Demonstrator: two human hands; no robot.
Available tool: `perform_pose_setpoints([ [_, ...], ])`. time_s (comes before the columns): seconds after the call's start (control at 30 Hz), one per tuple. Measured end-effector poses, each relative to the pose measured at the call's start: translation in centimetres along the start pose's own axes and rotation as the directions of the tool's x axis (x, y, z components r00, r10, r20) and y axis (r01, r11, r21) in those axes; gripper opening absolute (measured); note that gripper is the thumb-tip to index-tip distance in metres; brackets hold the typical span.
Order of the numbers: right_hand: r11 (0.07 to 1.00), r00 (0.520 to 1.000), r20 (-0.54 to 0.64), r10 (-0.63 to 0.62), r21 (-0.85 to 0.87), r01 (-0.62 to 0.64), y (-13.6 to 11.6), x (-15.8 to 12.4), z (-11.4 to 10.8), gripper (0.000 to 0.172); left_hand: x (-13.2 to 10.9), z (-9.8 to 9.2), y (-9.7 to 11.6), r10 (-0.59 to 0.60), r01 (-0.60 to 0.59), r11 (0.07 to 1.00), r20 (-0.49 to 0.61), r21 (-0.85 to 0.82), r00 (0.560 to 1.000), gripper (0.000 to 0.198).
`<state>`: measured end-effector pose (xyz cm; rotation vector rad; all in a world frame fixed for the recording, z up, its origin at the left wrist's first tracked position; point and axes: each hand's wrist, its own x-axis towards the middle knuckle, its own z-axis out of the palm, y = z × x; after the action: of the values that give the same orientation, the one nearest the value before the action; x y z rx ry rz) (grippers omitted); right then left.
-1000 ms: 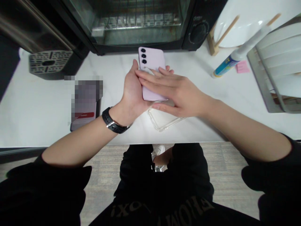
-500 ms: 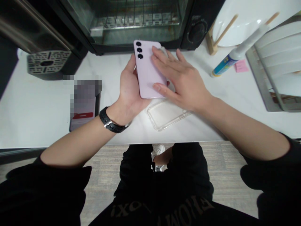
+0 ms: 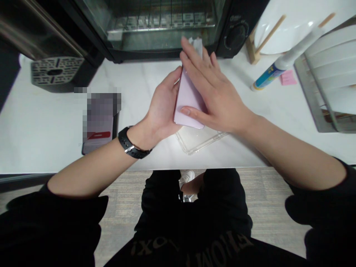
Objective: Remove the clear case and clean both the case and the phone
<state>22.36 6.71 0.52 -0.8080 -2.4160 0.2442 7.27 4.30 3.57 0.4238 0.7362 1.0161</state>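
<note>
My left hand (image 3: 162, 111) is closed round the edge of a pale pink phone (image 3: 187, 102), held back-up and tilted above the white counter (image 3: 41, 126). My right hand (image 3: 214, 96) lies flat across the phone's back, fingers stretched out together. A small white wipe (image 3: 197, 42) pokes out past its fingertips, pressed under them. The phone's cameras are hidden by that hand. A clear phone case (image 3: 200, 139) lies on the counter just under both hands, near the front edge.
A black toaster oven (image 3: 155, 26) stands at the back. A second phone (image 3: 100, 122) lies flat to the left. At the right are a tube (image 3: 280, 63), a pink note (image 3: 287, 78), a dish rack (image 3: 325, 81) and a white plate (image 3: 280, 26).
My right hand has slid with the wipe from the phone's lower half up over its top end. The phone has tilted more on edge in my left hand, hiding the cameras.
</note>
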Motion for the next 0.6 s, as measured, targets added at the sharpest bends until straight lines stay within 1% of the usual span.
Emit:
perform_pose_setpoints([
  [0.1, 0.998, 0.995, 0.077, -0.059, 0.0, 0.059, 0.0, 0.0, 0.0, 0.092, 0.1, -0.2, -0.3, 0.021, -0.021, 1.0, -0.024, 0.018, 0.999, 0.034],
  [0.2, 0.987, 0.976, 0.148, -0.159, 0.023, 0.157, 0.0, -0.1, 0.1, 0.094, 0.4, -0.6, -0.4, 0.034, -0.032, 0.998, 0.022, -0.059, 0.999, 0.034],
  [0.27, 0.97, 0.957, 0.162, -0.243, 0.05, 0.238, 0.0, -0.3, 0.3, 0.091, 0.5, -1.0, -0.3, 0.061, -0.059, 0.992, 0.012, -0.108, 0.998, 0.034],
  [0.3, 0.962, 0.95, 0.15, -0.274, 0.055, 0.269, 0.0, -0.4, 0.4, 0.084, 0.6, -1.1, -0.2, 0.074, -0.073, 0.991, 0.003, -0.11, 0.997, 0.033],
  [0.33, 0.957, 0.949, 0.125, -0.29, 0.05, 0.286, 0.0, -0.4, 0.5, 0.075, 0.6, -1.2, -0.1, 0.089, -0.088, 0.991, 0.006, -0.102, 0.996, 0.033],
  [0.4, 0.955, 0.954, 0.034, -0.297, 0.014, 0.297, -0.2, -0.5, 0.5, 0.053, 0.6, -1.3, 0.2, 0.102, -0.096, 0.991, 0.06, -0.093, 0.993, 0.033],
  [0.43, 0.955, 0.955, -0.018, -0.296, -0.006, 0.296, -0.3, -0.5, 0.4, 0.048, 0.6, -1.2, 0.3, 0.115, -0.104, 0.988, 0.093, -0.11, 0.989, 0.034],
  [0.5, 0.961, 0.955, -0.11, -0.276, -0.022, 0.276, -0.7, -0.4, 0.1, 0.045, 0.4, -1.1, 0.5, 0.136, -0.12, 0.984, 0.119, -0.131, 0.983, 0.036],
  [0.53, 0.968, 0.957, -0.143, -0.252, -0.017, 0.252, -0.9, -0.4, -0.1, 0.046, 0.4, -1.1, 0.6, 0.124, -0.11, 0.988, 0.125, -0.111, 0.984, 0.036],
  [0.6, 0.983, 0.964, -0.2, -0.176, 0.009, 0.182, -1.3, -0.4, -0.8, 0.047, 0.3, -1.1, 0.7, 0.07, -0.068, 0.998, 0.155, -0.017, 0.986, 0.036],
])
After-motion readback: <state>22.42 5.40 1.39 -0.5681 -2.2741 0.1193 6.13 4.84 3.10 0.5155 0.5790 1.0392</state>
